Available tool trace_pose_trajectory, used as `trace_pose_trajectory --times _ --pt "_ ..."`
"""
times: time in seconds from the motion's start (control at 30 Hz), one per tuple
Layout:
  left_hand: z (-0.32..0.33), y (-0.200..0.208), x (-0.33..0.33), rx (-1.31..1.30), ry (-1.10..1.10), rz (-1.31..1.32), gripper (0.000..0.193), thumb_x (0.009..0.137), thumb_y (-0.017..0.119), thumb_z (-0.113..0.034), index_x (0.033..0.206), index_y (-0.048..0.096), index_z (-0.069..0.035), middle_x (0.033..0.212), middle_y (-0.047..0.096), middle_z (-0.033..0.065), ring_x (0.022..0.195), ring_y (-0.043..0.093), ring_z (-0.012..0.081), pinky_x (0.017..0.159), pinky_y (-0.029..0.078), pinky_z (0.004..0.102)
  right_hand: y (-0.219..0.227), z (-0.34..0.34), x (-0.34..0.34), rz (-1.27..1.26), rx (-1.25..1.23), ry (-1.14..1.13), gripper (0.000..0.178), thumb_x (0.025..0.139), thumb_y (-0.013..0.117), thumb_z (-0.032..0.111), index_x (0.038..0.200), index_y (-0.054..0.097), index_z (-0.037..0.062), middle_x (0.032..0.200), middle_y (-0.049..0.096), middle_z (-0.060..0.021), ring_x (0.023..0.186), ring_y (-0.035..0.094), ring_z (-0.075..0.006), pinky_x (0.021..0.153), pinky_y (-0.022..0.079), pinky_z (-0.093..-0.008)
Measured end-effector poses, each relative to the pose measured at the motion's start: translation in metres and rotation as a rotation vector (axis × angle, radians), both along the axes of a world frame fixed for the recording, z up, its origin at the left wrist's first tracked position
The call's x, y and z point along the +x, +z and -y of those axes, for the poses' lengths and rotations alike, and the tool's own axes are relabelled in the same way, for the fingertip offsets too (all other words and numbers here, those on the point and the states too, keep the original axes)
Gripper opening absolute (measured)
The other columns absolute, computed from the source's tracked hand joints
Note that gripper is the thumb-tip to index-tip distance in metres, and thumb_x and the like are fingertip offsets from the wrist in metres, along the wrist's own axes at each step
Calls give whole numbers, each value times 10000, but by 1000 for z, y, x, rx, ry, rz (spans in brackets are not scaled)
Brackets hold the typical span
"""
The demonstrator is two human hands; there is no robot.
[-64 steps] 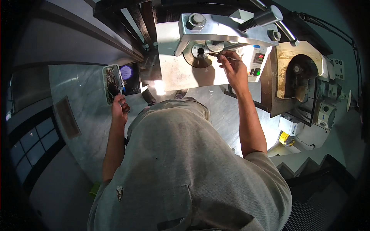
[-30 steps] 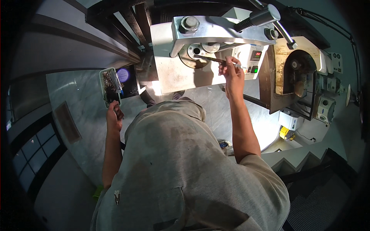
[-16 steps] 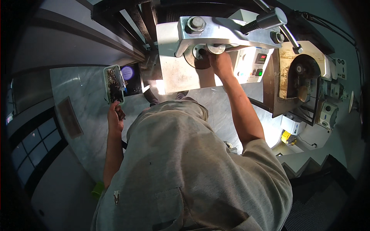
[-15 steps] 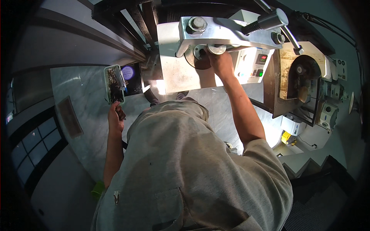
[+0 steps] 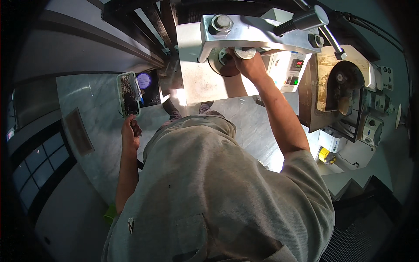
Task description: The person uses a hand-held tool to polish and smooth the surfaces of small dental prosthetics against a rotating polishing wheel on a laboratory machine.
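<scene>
My right hand (image 5: 252,67) reaches beneath the silver crossbar (image 5: 248,35) of a benchtop screw press (image 5: 198,83). It is beside a round metal disc (image 5: 245,53) under the bar. Its fingertips, partly hidden by the disc and in shadow, are at the round metal plate (image 5: 217,61) set in the press top. Whether they grip anything is unclear. My left hand (image 5: 131,131) is low at the left, its fingers curled inward, just by the near end of a pale tray (image 5: 119,89) of dark material. What those fingers hold, if anything, is hidden.
A thick threaded screw (image 5: 305,22) with a crosswise handle sticks out above the crossbar. The press has a lit control panel (image 5: 295,72) at its right. Further right is a stained machine (image 5: 325,83) with a dark rounded guard. A purple round lid (image 5: 144,81) lies beside the tray.
The view has shifted slightly. My right hand stays under the crossbar by the round plate, its elbow a little further right. My left hand is almost unchanged.
</scene>
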State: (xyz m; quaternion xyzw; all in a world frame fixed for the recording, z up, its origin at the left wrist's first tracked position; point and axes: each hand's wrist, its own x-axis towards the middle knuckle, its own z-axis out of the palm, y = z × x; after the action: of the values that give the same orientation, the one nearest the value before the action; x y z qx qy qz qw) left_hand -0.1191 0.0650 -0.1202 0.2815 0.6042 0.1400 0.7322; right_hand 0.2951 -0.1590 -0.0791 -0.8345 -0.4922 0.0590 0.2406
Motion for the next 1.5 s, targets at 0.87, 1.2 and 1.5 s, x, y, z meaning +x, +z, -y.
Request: trace_pose_trajectory --times 0.87,1.2,1.5 --pt "-12 3 32 -17 -85 58 387 847 631 -173 1198 492 -86 626 364 -62 482 319 60 451 239 245 4 29 -39 -453 511 -607 256 995 533 227 986 648 -1 797 674 -59 727 621 -106 676 501 -270" --pt "1 -6 8 -6 -14 18 147 847 639 -183 841 507 -119 621 351 -55 470 290 76 437 227 252 3 5 -28 -192 266 -546 194 875 561 181 875 643 5 823 626 -253 806 611 -449 697 482 -483" --pt "5 0 28 -40 -45 35 152 851 633 -179 922 508 -129 611 353 -68 469 287 65 436 222 248 14 -3 -51 -268 349 -660 232 916 520 200 893 635 0 786 624 -248 783 611 -445 699 482 -459"
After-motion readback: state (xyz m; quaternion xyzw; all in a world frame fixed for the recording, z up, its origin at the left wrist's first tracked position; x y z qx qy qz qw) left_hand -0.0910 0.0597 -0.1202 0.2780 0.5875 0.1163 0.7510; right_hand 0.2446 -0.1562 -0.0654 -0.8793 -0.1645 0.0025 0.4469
